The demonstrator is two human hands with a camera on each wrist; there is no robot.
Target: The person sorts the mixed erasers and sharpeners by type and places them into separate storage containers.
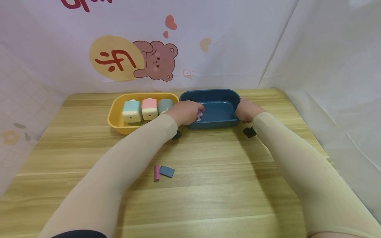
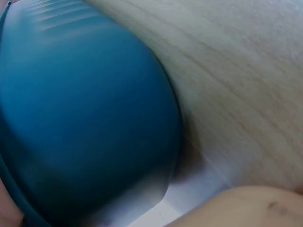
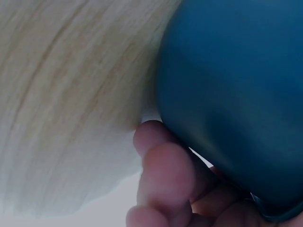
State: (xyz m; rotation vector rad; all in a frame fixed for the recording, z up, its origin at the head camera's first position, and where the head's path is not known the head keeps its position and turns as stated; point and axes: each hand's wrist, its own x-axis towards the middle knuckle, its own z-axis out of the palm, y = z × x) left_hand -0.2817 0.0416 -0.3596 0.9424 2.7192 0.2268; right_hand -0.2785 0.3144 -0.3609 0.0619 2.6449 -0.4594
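So we had a wood-grain table (image 1: 220, 198) with a blue bin (image 1: 214, 125) near its far edge; call that bin the middle of our clock. A yellow tray (image 1: 120, 130) sat right beside it at 9 o'clock. Our right hand (image 1: 247, 109) was at the bin's 3 o'clock end, fingers curled round the wall there. Our left hand (image 1: 185, 112) reached over the 9 o'clock end; whether its fingers were clamped on the wall or on something small, we honestly couldn't tell.

Progress-wise, we'd guess partway. The tray was already loaded: a turquoise-and-cream container (image 1: 132, 111), a pink-and-cream one (image 1: 149, 108) and a grey-green one (image 1: 164, 105) half behind our hand. Some little pale pink bits (image 1: 199, 113) showed by our left fingertips, inside the bin. Out at about 7 o'clock, a slate block (image 1: 167, 171) and a slim pink bar (image 1: 156, 173) lay loose on the wood, so those two looked not put away yet.

Writing: no brands we could spot. Up at 10 o'clock, the backdrop's cartoon bear (image 1: 157, 61) had a yellow balloon (image 1: 98, 54) with a tilted red character, probably 乐. The red strokes (image 1: 78, 3) above were cropped, unreadable.
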